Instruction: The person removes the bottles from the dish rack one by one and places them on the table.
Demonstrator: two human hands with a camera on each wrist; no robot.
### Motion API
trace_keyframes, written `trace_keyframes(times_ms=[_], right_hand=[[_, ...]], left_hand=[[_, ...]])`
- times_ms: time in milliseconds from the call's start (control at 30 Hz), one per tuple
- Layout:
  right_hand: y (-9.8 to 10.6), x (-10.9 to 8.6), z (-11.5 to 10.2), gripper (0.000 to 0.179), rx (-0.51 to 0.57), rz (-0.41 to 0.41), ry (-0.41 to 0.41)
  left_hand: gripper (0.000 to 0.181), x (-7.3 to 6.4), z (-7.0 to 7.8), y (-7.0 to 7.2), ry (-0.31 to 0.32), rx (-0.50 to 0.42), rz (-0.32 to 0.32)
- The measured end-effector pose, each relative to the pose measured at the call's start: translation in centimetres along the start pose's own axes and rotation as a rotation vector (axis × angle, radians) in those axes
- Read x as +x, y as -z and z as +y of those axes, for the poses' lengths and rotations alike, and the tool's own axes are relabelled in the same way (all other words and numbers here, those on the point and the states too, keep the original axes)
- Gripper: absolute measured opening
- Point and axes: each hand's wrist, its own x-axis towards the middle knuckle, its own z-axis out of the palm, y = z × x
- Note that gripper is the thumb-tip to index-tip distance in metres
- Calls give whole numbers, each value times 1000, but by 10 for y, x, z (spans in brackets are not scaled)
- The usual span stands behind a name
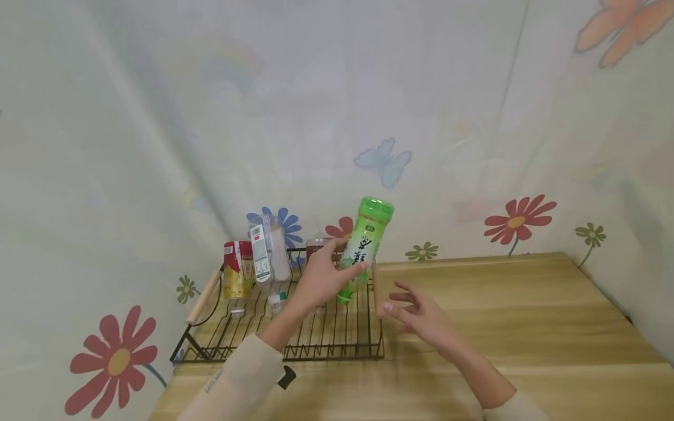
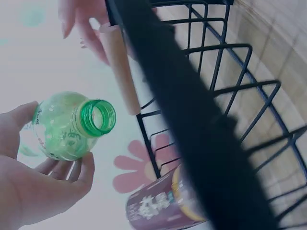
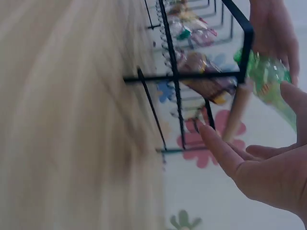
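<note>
My left hand (image 1: 323, 275) grips a green plastic bottle (image 1: 368, 228), its base up and tilted to the right. Its uncapped green mouth (image 2: 98, 117) shows in the left wrist view. The bottle is over the right end of a black wire rack (image 1: 337, 353). Close to the rack's right wooden handle (image 1: 379, 292), my right hand (image 1: 421, 318) has its fingers loosely spread and holds nothing. A bottle with a dark purple label (image 2: 156, 203) is in the rack beside the green one, partly hidden behind my left hand in the head view.
Farther left in the rack stand a red and gold bottle (image 1: 238, 272) and a clear bottle (image 1: 270, 251) with a white label, both neck down. Another wooden handle (image 1: 204, 297) rises at the left end. The wooden table (image 1: 505, 316) extends right, with a flower-printed wall sheet (image 1: 447, 146) behind.
</note>
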Motion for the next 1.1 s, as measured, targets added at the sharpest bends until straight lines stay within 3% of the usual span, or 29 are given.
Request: trace_keyframes(times_ms=[167,267,467,733,967,1100], right_hand=[[46,-6,-26,83,-283,0,89],[70,-10,-48,85,-431,15,188],[97,-18,-100,94,-625,48,315],[90,-21,-151,104,-922,102,433],[62,-11,-157,100,-1111,41,552],[55,-5,-156,91,-1176,58,569]], left_hand=[[73,-6,10,10,-84,76,17],[71,-9,14,13,-121,124,20],[68,-12,27,14,-216,216,-2],[69,-4,50,6,-355,375,-44],[69,-3,62,-4,-383,421,-71],[70,-1,68,-7,-396,426,-57]])
